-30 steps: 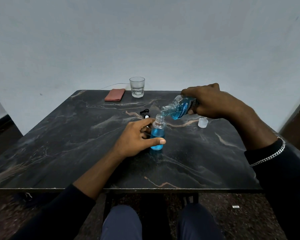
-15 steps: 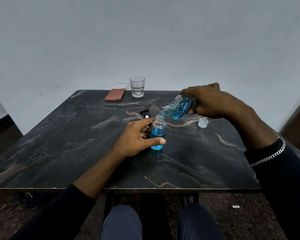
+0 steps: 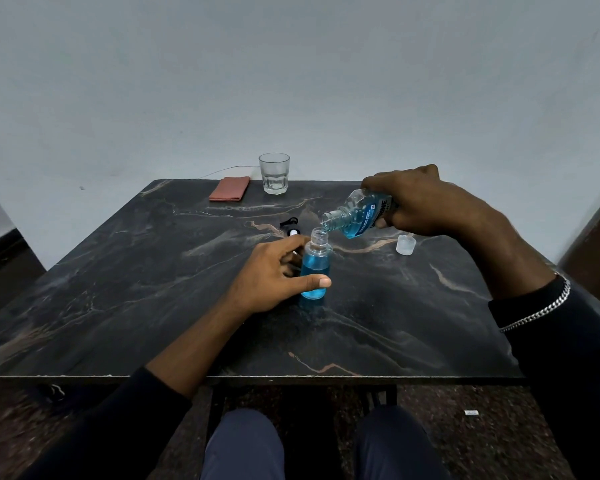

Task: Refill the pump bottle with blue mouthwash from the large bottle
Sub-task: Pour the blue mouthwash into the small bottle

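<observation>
Left hand (image 3: 271, 275) wraps my small clear pump bottle (image 3: 315, 268) of blue liquid upright while right hand (image 3: 426, 202) tips the large clear mouthwash bottle (image 3: 359, 213); I judge a slow, thin stream centred over the narrow neck avoids spills.

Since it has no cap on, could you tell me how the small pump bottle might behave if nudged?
The small pump bottle looks tall and narrow, so it probably tips easily. Its mouth is open, so blue liquid would likely spill. The left hand steadying it should help.
</observation>
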